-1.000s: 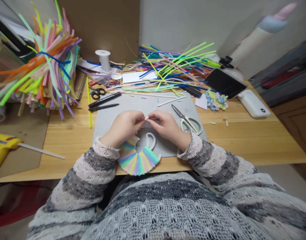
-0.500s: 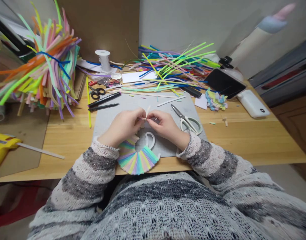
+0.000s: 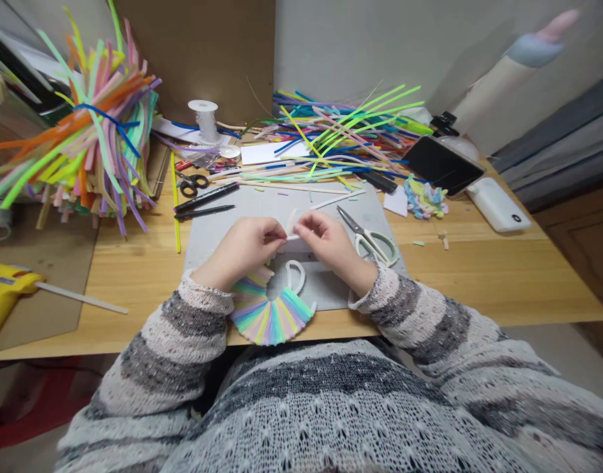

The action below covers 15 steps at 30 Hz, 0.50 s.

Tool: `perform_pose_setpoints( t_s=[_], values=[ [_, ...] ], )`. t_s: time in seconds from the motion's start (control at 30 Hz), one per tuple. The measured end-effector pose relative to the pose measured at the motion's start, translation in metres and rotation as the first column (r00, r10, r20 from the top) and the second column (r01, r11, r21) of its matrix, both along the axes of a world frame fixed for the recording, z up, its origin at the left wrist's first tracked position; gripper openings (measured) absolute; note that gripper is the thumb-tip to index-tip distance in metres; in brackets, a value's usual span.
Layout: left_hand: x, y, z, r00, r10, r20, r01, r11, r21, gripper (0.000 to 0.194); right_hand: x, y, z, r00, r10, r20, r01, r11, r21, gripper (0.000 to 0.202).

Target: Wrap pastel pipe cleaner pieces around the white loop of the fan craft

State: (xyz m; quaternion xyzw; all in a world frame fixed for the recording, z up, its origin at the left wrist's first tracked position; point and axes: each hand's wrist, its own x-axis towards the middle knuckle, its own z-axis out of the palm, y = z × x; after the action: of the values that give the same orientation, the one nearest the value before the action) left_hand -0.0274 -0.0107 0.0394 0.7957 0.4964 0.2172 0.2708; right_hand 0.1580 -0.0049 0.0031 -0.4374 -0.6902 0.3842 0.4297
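Observation:
Over the grey cutting mat (image 3: pixel 331 289) my left hand (image 3: pixel 255 243) pinches a short white pipe cleaner (image 3: pixel 292 237) at its left end. The fingertips of my right hand (image 3: pixel 326 240) are closed on its right side. A pale cream strand (image 3: pixel 291 218) sticks up between the fingertips; how it joins the white piece is too small to tell. Below my hands lies a fan of pastel striped pipe cleaners (image 3: pixel 272 315), partly hidden by my left hand and sleeve. A white pipe cleaner loop (image 3: pixel 296 274) rises from it. Scissors with pale green handles (image 3: pixel 378 246) rest near my right wrist.
A big bundle of pipe cleaners (image 3: pixel 94 125) stands at left, above a yellow glue gun (image 3: pixel 10 289). Loose pipe cleaners (image 3: pixel 341 131) lie along the back. Black pens (image 3: pixel 207 200), small black scissors (image 3: pixel 192 184), a thread spool (image 3: pixel 204 121) and a phone (image 3: pixel 444 164) surround the mat.
My right fingertips have shifted slightly right and up, away from my left fingertips. More of the white pipe cleaner now shows between them. My left hand has hardly moved.

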Motion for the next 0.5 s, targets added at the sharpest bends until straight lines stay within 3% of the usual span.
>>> perform_pose_setpoints(
  t_s=[0.07, 0.13, 0.27, 0.37, 0.5],
  values=[
    [0.0, 0.0, 0.001, 1.0, 0.006, -0.01, -0.006, 1.0, -0.005, 0.015, 0.001, 0.011, -0.001, 0.992, -0.114, -0.052, 0.107, 0.988, -0.112, 0.013],
    [0.0, 0.0, 0.002, 1.0, 0.004, -0.007, -0.004, 1.0, -0.015, 0.015, 0.002, 0.022, 0.001, 0.987, -0.153, -0.047, 0.134, 0.953, -0.273, 0.015],
    [0.0, 0.001, 0.001, 1.0, -0.002, 0.012, 0.003, 1.0, -0.031, 0.017, -0.001, 0.035, 0.013, 1.0, -0.023, -0.019, 0.01, 0.857, -0.515, 0.016],
    [-0.001, 0.001, 0.0, 1.0, -0.007, 0.022, 0.008, 0.999, -0.049, 0.016, -0.005, 0.037, 0.022, 0.997, 0.081, 0.007, -0.066, 0.852, -0.519, 0.014],
    [-0.001, 0.002, -0.003, 0.998, -0.004, 0.069, 0.007, 0.999, -0.039, 0.014, -0.01, 0.033, 0.027, 0.99, 0.13, 0.053, -0.099, 0.914, -0.393, 0.012]
  ],
)
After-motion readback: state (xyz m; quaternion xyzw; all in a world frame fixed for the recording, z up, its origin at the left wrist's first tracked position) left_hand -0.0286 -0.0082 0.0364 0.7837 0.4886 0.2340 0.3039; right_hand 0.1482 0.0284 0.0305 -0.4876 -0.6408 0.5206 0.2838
